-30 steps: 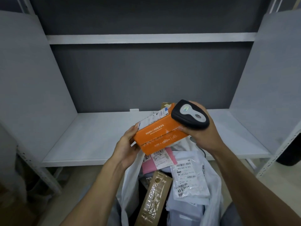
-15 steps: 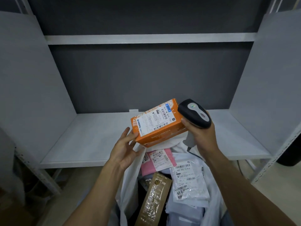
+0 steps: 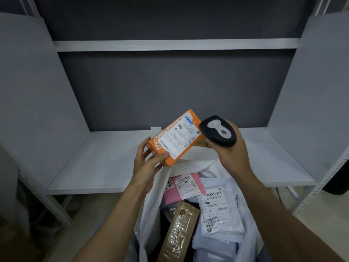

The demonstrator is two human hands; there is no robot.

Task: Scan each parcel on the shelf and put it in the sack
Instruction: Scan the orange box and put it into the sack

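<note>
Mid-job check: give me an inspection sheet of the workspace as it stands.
Surface: white shelf behind the sack.
Job's things: orange parcel, label up, above the open sack, which holds a pink mailer, white mailer and brown taped parcel.
Clutter: nothing seen.
Hands: left hand grips the orange parcel; right hand grips the scanner beside its label.
Cables: possible pale leads below the shelf's right end, unclear.
Surroundings: grey back wall, upper shelf, perforated upright.
</note>
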